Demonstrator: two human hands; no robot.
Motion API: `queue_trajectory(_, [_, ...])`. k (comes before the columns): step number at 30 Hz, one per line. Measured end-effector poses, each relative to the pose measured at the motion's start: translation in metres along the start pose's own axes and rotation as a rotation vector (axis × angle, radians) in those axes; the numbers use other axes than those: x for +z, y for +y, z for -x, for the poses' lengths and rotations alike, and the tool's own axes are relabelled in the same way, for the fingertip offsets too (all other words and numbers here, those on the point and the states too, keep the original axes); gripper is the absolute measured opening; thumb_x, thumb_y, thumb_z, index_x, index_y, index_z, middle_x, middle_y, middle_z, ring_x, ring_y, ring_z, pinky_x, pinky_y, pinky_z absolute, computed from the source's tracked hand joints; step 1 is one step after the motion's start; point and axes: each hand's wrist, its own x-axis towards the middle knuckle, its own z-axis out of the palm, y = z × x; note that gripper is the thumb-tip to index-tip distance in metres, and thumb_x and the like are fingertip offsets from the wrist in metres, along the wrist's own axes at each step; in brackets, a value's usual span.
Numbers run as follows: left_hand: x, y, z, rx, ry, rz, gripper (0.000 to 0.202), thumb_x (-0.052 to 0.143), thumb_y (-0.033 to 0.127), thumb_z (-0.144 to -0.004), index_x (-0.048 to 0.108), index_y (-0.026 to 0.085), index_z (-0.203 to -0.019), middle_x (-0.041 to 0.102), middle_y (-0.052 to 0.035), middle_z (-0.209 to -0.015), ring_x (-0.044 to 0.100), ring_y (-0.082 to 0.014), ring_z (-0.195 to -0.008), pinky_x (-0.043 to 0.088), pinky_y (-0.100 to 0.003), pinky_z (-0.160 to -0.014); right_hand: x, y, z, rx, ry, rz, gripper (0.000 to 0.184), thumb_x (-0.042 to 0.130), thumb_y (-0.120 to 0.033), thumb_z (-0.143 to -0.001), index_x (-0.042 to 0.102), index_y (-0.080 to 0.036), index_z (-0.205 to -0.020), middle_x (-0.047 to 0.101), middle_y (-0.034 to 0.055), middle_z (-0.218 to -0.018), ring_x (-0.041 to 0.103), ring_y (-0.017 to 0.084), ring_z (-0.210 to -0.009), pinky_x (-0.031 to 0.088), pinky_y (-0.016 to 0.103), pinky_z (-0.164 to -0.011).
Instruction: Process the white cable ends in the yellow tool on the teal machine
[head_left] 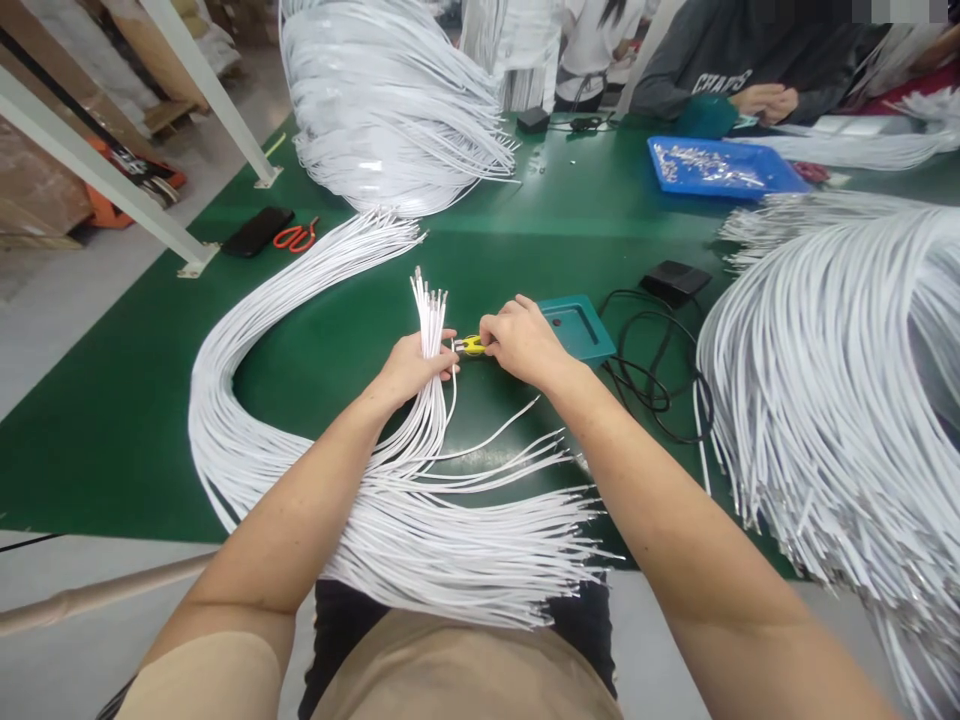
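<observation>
My left hand is closed around a bunch of thin white wires whose metal-tipped ends stick up above the fist. My right hand pinches a small yellow part right beside the left hand, where one wire end meets it. More white wires fan out below my hands toward the table's near edge. Under it all lies a green table.
A teal tray and a black pedal with black cable sit right of my hands. Big white wire bundles lie far centre and right. Red scissors, a black phone, a blue tray. People sit across the table.
</observation>
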Motion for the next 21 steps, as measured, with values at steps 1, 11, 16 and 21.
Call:
queue_trajectory(1, [0.000,0.000,-0.001,0.000,0.008,-0.008,0.046,0.070,0.022,-0.064,0.062,0.010,-0.108,0.068,-0.0058,-0.072,0.060,-0.0118,-0.053,0.051,-0.025,-0.056,0.000,0.000,-0.001,0.001,0.003,0.003,0.013,0.053,-0.013,-0.077,0.065,-0.017,-0.079,0.063,0.0065,-0.073,0.052,0.019,-0.083,0.023,0.036,-0.098])
queue_trajectory(11, [0.001,-0.010,-0.007,-0.010,0.006,-0.058,0.048,0.070,0.021,-0.062,0.063,0.011,-0.108,0.069,-0.0058,-0.068,0.061,-0.0136,-0.052,0.050,-0.026,-0.055,0.002,0.002,0.005,0.027,0.037,0.006,0.015,0.053,-0.020,-0.081,0.063,-0.016,-0.092,0.065,0.0071,-0.080,0.054,0.021,-0.090,0.019,0.042,-0.103])
queue_trajectory(16, [-0.002,-0.010,-0.007,-0.019,-0.024,-0.053,0.046,0.070,0.020,-0.062,0.064,0.012,-0.107,0.069,-0.0062,-0.069,0.062,-0.0142,-0.053,0.049,-0.026,-0.055,0.008,0.004,0.019,0.320,0.259,0.102,0.043,0.049,-0.029,-0.087,0.048,-0.011,-0.125,0.049,0.0198,-0.131,0.034,0.033,-0.126,0.010,0.058,-0.104])
queue_trajectory(21, [-0.006,-0.007,-0.004,-0.030,-0.010,-0.028,0.047,0.071,0.020,-0.060,0.064,0.011,-0.105,0.069,-0.0062,-0.069,0.062,-0.0146,-0.054,0.049,-0.026,-0.056,0.015,0.010,0.022,0.373,0.256,0.130,0.047,0.046,-0.031,-0.089,0.044,-0.011,-0.131,0.040,0.0200,-0.138,0.028,0.035,-0.130,0.013,0.058,-0.103])
